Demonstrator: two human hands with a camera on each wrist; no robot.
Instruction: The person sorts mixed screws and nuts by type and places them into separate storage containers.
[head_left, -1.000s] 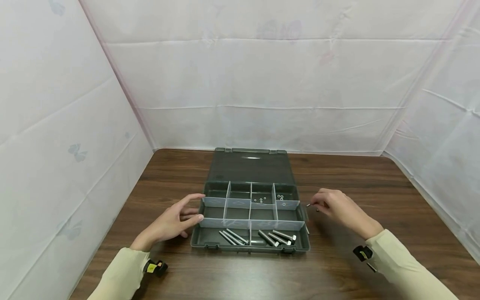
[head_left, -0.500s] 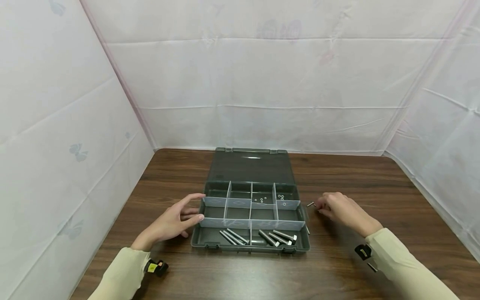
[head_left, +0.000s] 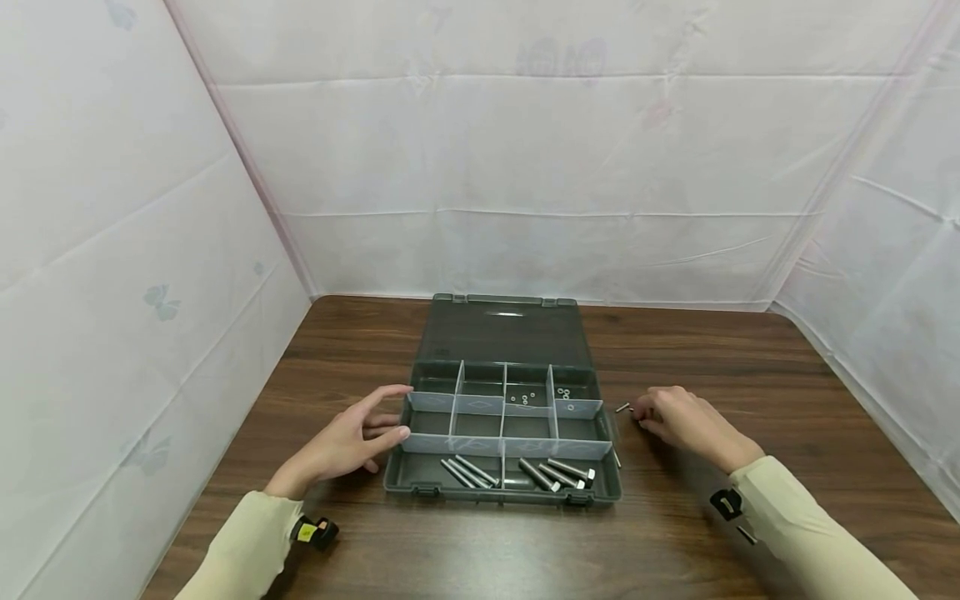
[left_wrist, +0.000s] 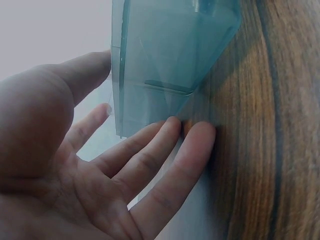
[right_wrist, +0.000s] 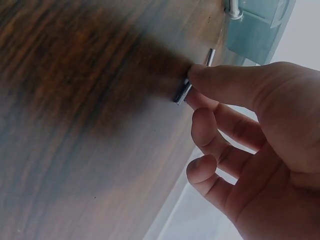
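Lowered to the table, right hand pinches a small bolt; left hand relaxed against the unlabelled organiser.

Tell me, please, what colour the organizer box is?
The organizer box is dark grey-green, clearest in the head view.

Left hand flat, fingers straight (thumb raised); right hand curled, fingertips pinching.

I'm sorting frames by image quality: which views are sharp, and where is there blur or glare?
Head view: evenly lit and sharp, with a small glare streak on the organizer box lid. Left wrist view: left hand close and soft. Right wrist view: table blurred; the small bolt at the right hand stays readable.
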